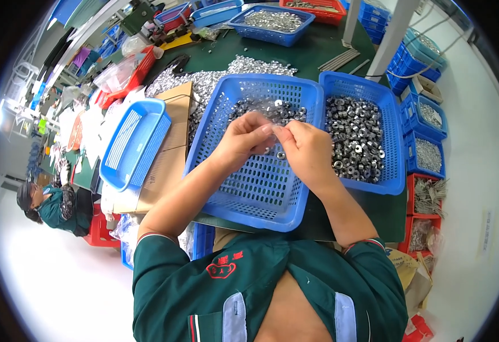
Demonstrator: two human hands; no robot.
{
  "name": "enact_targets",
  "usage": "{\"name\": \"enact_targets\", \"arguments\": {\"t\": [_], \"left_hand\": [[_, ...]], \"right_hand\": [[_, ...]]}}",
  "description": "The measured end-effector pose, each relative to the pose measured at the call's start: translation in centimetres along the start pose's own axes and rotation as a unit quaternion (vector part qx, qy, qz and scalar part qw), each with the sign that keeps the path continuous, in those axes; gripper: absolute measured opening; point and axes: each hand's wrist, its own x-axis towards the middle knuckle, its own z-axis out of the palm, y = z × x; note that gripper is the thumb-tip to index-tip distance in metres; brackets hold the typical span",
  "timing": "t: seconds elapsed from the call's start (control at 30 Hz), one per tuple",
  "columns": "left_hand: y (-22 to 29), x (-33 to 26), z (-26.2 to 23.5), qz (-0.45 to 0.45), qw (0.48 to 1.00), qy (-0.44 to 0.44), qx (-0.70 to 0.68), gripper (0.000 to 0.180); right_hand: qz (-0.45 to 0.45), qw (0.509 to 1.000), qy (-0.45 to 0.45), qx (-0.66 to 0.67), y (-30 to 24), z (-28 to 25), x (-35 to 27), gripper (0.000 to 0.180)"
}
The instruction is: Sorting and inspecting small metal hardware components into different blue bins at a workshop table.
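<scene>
Both hands meet above a blue perforated basket (249, 199). My left hand (241, 139) is closed, thumb against the curled fingers. Close against it, my right hand (306, 149) is pinched shut too. Between the fingertips and just behind them shows what looks like a clear plastic bag (264, 108), mostly hidden by the hands. Small shiny metal rings (296, 112) lie in the far part of this basket, with a few nearer under my fingers. To the right, a second blue basket (395, 183) holds a thick layer of similar metal rings (355, 137).
A pile of silver parts (226, 74) spreads on the green table (215, 54) behind the baskets. At left, a blue tray (132, 145) rests on cardboard (167, 154). Metal rods (339, 60) lie at far right near a white post (392, 40). Another person (55, 205) sits far left.
</scene>
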Motion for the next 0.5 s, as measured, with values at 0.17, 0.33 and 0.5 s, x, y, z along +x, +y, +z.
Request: {"name": "enact_targets", "arguments": {"t": [0.17,0.33,0.5], "left_hand": [[1.5,0.1,-0.3,-0.017,0.993,-0.019,0.113,0.015],[3.8,3.5,4.2,0.012,0.96,-0.069,0.272,0.016],[1.1,8.7,11.2,0.013,0.864,-0.232,0.446,0.019]], "right_hand": [[0.005,0.998,-0.046,-0.042,0.5,-0.7,0.9,0.041],[-0.078,0.995,0.034,0.045,-2.9,-5.0,-0.1,0.03],[-0.231,0.966,-0.001,0.116,-5.6,-7.0,-2.3,0.022]]}}
